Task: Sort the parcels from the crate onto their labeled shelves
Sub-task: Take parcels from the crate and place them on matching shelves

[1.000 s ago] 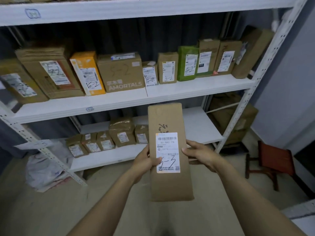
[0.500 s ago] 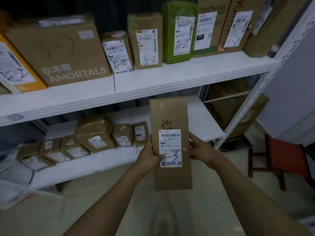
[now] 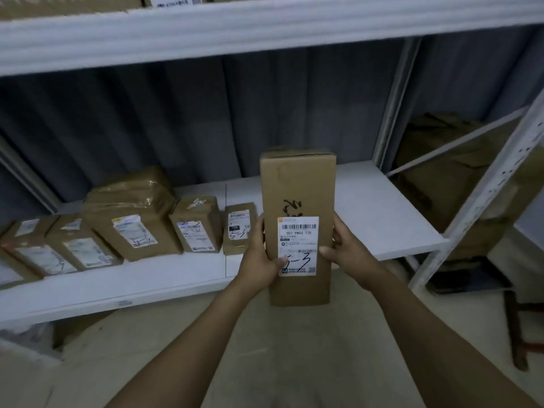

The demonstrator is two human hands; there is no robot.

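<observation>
Nearer the lower shelf now, tall brown parcel seemingly reads 5-3.

Both bare forearms extend forward, converging toward the centre. My left hand grips the left edge of the parcel, thumb laid across its front. My right hand grips the right edge, thumb also in front. Wrists roughly level.

One tall parcel, a left hand, a right hand, about six shelved parcels.
</observation>
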